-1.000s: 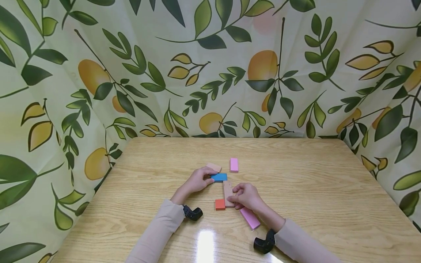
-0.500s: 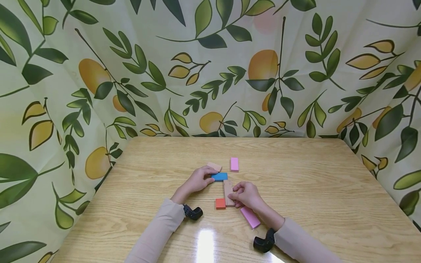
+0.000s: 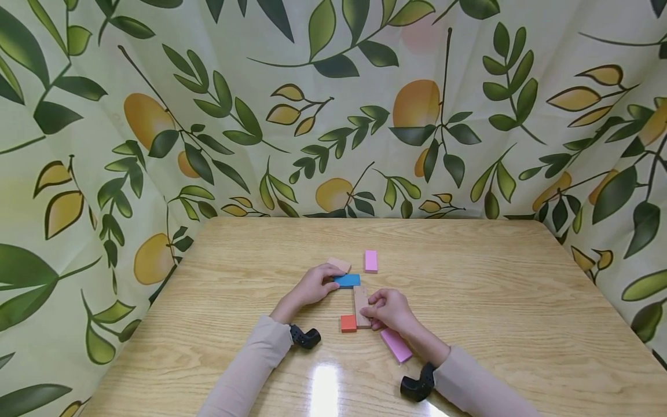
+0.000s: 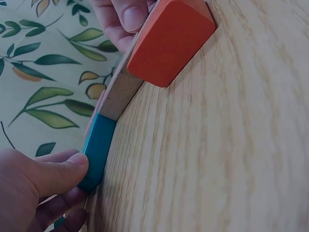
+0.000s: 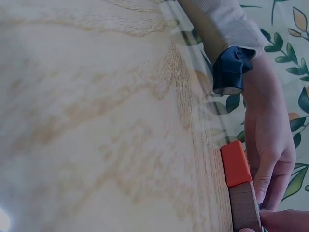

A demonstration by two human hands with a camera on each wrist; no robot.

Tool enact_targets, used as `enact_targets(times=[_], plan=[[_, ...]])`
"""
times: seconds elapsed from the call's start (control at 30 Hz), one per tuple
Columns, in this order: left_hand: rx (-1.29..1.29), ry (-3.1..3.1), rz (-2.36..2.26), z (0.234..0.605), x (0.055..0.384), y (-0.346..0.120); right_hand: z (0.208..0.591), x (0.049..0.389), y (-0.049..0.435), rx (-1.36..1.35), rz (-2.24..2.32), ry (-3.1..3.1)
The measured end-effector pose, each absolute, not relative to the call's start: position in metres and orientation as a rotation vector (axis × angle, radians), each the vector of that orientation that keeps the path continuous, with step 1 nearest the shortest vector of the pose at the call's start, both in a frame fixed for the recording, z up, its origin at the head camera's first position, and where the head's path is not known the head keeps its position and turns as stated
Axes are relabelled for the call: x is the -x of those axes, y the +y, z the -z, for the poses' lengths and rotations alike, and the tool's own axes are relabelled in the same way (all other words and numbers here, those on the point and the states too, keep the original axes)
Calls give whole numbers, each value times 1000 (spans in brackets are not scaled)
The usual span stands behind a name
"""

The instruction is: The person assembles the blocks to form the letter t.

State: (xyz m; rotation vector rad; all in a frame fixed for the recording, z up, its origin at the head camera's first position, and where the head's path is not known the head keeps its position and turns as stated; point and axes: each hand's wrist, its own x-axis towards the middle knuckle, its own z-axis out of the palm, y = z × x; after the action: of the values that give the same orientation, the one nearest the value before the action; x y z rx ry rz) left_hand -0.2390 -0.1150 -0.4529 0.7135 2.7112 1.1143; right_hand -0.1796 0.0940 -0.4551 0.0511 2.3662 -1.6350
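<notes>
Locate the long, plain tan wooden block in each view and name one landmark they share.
Head: wooden block, lower half, just right of centre.
Left wrist: wooden block, upper half, left of centre.
Right wrist: wooden block, lower right, at the bottom edge.
Shared landmark: red-orange rectangular block, next to it in all three.

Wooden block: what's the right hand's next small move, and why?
Probably ease the right hand off the wooden block: its far end appears to meet the blue block, which the left hand grips, and its side the red block, so it seems settled.
</notes>
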Motion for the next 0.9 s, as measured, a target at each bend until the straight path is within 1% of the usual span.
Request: enact_targets(times=[0.4, 0.9], plan=[[-723, 2724, -1119, 455, 240, -115, 456, 179, 93, -24, 1663, 2356], [-793, 2813, -957, 453, 233, -117, 455, 179, 98, -40, 1659, 2304]])
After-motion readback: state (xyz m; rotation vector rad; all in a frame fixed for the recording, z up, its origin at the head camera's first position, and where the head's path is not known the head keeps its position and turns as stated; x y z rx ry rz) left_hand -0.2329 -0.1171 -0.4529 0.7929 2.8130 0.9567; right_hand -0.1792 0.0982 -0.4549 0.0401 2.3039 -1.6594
